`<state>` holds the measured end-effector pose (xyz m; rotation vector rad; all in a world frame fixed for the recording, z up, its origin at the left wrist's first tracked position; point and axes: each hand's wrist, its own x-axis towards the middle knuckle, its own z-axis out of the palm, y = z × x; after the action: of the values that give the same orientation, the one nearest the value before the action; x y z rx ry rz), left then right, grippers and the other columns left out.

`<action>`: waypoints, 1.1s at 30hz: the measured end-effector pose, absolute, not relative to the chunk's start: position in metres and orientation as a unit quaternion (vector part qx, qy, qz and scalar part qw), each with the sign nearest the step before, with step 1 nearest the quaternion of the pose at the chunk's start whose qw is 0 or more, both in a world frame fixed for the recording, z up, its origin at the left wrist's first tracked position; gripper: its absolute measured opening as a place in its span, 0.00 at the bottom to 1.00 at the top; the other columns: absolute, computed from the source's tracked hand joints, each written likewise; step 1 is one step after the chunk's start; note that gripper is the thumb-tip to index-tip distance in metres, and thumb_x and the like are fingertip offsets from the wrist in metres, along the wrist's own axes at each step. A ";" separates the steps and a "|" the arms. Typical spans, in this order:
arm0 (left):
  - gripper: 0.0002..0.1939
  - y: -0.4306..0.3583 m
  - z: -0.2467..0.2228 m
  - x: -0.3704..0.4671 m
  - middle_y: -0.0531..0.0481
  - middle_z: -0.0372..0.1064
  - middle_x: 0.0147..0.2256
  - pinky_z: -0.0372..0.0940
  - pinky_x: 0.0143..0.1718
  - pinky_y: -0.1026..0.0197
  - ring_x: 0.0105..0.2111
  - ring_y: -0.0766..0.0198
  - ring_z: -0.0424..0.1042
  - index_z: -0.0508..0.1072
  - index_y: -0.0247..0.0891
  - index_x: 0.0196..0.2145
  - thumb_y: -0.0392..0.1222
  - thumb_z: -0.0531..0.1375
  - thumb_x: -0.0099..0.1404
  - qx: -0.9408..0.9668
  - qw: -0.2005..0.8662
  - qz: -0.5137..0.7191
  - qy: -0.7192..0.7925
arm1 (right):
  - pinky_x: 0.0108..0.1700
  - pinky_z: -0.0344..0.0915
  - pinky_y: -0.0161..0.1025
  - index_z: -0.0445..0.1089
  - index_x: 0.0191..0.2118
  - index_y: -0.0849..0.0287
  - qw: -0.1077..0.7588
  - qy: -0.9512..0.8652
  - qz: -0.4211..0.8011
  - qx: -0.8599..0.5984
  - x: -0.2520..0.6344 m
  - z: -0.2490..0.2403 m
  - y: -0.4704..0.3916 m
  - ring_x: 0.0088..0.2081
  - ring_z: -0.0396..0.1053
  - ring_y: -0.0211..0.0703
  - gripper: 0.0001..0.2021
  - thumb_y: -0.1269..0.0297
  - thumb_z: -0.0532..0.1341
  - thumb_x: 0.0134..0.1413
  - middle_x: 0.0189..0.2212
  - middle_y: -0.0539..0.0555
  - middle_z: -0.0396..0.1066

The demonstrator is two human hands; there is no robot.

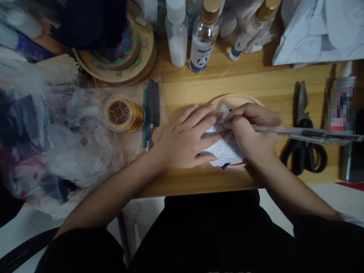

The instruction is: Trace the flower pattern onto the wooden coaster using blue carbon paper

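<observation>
A white paper with a printed line pattern lies over a round wooden hoop, and a bit of dark blue material shows at the paper's lower edge. Flat on the paper's left part, with fingers spread, rests my left hand. My right hand is closed round a clear pen, whose tip end points at the upper middle of the paper. The exact tip is blurred near my left fingertips.
Black-handled scissors and a tube lie at the right. Gold thread spool, slim tools and plastic bags are at the left. Bottles and round wooden pieces stand behind.
</observation>
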<state>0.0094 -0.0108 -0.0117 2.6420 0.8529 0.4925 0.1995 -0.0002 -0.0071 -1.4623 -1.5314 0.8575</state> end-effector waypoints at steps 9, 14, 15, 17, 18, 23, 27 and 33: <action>0.23 -0.010 -0.011 0.009 0.37 0.64 0.58 0.52 0.63 0.38 0.64 0.41 0.55 0.74 0.38 0.52 0.55 0.58 0.67 0.918 0.183 0.187 0.299 | 0.24 0.58 0.35 0.69 0.20 0.57 0.404 -0.609 0.340 -0.592 0.198 -0.004 0.000 0.20 0.62 0.35 0.09 0.72 0.56 0.45 0.16 0.46 0.66; 0.22 -0.009 -0.010 0.010 0.36 0.65 0.56 0.54 0.62 0.38 0.63 0.41 0.57 0.75 0.37 0.52 0.53 0.59 0.67 0.918 0.176 0.197 0.297 | 0.24 0.59 0.35 0.70 0.21 0.56 0.394 -0.612 0.333 -0.600 0.198 -0.003 0.000 0.20 0.63 0.35 0.09 0.73 0.55 0.45 0.17 0.45 0.67; 0.22 -0.009 -0.010 0.010 0.36 0.65 0.56 0.54 0.62 0.38 0.63 0.41 0.57 0.75 0.37 0.51 0.54 0.59 0.66 0.918 0.174 0.200 0.296 | 0.24 0.59 0.35 0.70 0.21 0.56 0.394 -0.611 0.332 -0.601 0.199 -0.004 0.000 0.20 0.62 0.35 0.09 0.73 0.56 0.45 0.17 0.45 0.67; 0.22 -0.009 -0.011 0.010 0.37 0.65 0.56 0.54 0.62 0.38 0.63 0.40 0.58 0.75 0.37 0.51 0.54 0.59 0.66 0.919 0.170 0.204 0.293 | 0.24 0.59 0.35 0.70 0.21 0.56 0.395 -0.611 0.331 -0.601 0.199 -0.004 -0.001 0.20 0.63 0.35 0.09 0.73 0.56 0.45 0.17 0.45 0.67; 0.23 -0.009 -0.011 0.009 0.37 0.65 0.56 0.54 0.62 0.38 0.63 0.41 0.58 0.75 0.37 0.51 0.54 0.58 0.67 0.919 0.168 0.204 0.292 | 0.24 0.59 0.35 0.70 0.21 0.56 0.396 -0.613 0.331 -0.598 0.199 -0.005 -0.001 0.20 0.63 0.35 0.09 0.74 0.56 0.45 0.17 0.45 0.68; 0.21 -0.009 -0.010 0.009 0.36 0.64 0.57 0.53 0.62 0.37 0.63 0.41 0.56 0.75 0.37 0.51 0.53 0.59 0.67 0.919 0.176 0.195 0.295 | 0.25 0.60 0.36 0.70 0.21 0.56 0.409 -0.613 0.328 -0.591 0.199 -0.007 0.000 0.21 0.63 0.35 0.09 0.74 0.56 0.45 0.18 0.45 0.68; 0.22 -0.009 -0.009 0.009 0.38 0.63 0.58 0.52 0.63 0.37 0.64 0.42 0.55 0.74 0.38 0.52 0.53 0.59 0.67 0.918 0.182 0.187 0.298 | 0.26 0.61 0.36 0.69 0.20 0.56 0.417 -0.608 0.332 -0.588 0.199 -0.006 0.000 0.20 0.63 0.35 0.09 0.74 0.56 0.44 0.17 0.46 0.68; 0.21 -0.009 -0.009 0.009 0.38 0.63 0.59 0.49 0.64 0.36 0.65 0.42 0.53 0.74 0.38 0.52 0.53 0.58 0.67 0.915 0.196 0.185 0.302 | 0.26 0.61 0.35 0.70 0.20 0.59 0.424 -0.602 0.345 -0.582 0.199 -0.005 0.000 0.20 0.63 0.35 0.08 0.74 0.57 0.44 0.17 0.47 0.68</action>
<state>0.0088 -0.0093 -0.0092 2.5625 0.8451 0.5195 0.1988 0.0002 -0.0052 -1.4568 -1.5064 0.8629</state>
